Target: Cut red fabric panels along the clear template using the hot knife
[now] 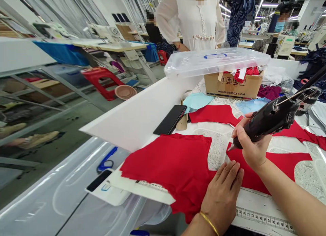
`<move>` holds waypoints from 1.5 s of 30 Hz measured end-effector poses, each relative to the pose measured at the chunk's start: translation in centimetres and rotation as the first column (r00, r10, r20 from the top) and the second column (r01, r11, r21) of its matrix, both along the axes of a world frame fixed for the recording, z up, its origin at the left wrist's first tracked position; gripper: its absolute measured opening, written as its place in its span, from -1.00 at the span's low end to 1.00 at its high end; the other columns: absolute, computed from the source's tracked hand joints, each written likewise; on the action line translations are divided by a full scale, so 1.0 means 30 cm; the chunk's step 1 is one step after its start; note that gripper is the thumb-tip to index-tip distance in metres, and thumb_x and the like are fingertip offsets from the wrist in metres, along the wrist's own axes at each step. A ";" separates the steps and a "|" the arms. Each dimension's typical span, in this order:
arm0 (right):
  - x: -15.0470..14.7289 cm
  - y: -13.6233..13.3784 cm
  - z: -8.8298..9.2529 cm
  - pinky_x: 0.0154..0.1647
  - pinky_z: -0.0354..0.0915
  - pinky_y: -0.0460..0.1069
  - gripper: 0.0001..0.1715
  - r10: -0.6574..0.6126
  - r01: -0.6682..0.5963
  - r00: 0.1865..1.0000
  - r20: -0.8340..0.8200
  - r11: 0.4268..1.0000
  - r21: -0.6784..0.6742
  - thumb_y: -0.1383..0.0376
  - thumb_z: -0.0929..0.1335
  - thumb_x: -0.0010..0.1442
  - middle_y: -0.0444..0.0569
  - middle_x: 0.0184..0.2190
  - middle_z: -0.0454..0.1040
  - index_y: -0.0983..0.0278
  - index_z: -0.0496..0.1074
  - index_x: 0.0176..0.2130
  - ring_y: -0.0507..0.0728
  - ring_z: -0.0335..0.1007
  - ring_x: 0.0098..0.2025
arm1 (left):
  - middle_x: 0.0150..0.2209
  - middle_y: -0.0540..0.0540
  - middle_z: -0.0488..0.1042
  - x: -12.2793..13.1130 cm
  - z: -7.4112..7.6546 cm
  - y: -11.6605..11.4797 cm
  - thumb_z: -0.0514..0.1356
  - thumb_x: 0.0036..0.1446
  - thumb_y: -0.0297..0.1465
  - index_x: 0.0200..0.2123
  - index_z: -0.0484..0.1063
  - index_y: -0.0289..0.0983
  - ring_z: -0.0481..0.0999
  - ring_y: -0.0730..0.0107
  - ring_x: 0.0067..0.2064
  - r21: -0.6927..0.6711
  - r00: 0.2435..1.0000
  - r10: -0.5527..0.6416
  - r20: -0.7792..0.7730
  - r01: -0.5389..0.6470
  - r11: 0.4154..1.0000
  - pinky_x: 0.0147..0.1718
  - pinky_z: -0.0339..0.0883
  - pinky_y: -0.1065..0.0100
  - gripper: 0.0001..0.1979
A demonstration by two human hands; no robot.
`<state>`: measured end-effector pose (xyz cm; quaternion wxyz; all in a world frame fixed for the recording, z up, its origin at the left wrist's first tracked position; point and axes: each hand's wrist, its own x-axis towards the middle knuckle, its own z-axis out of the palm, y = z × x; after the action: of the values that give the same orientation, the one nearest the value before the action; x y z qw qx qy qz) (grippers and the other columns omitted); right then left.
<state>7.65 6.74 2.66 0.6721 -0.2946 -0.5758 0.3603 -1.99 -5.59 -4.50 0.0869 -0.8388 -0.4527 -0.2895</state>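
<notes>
My right hand (252, 144) is wrapped round a black handheld power tool (270, 118), whose pointed metal tip is at the upper left corner of a red cloth piece (275, 164). My left hand (224, 188) lies flat, palm down, on red cloth just below the tip, with a gold bangle at its wrist. To its left, a larger red cloth (168, 161) spreads over the table edge and hangs down in front. Another red piece (214, 113) lies farther back. A measuring tape (265, 218) runs along the near edge.
A black phone (170, 119) lies by a white upright panel (137, 110). Behind stands a cardboard box (233, 88) under a clear plastic lid (216, 62). A person in white stands beyond. Plastic bins are at the left.
</notes>
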 end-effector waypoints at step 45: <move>0.109 -0.206 0.048 -0.48 0.42 -0.01 -0.68 0.117 -0.117 0.993 -0.008 0.993 0.030 0.48 0.37 0.20 -0.25 -0.47 0.41 0.12 0.33 -0.11 0.03 0.38 -0.52 | -0.04 -0.23 0.65 0.010 0.063 -0.112 -0.02 0.25 -0.70 0.07 0.50 -0.44 0.60 0.17 0.05 0.040 0.994 -0.011 0.112 0.007 0.999 0.06 0.56 0.19 -0.57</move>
<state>10.91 0.55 4.10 0.6570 -0.2488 -0.5940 0.3920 -1.68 -8.96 -2.62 0.0766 -0.8213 -0.4473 -0.3457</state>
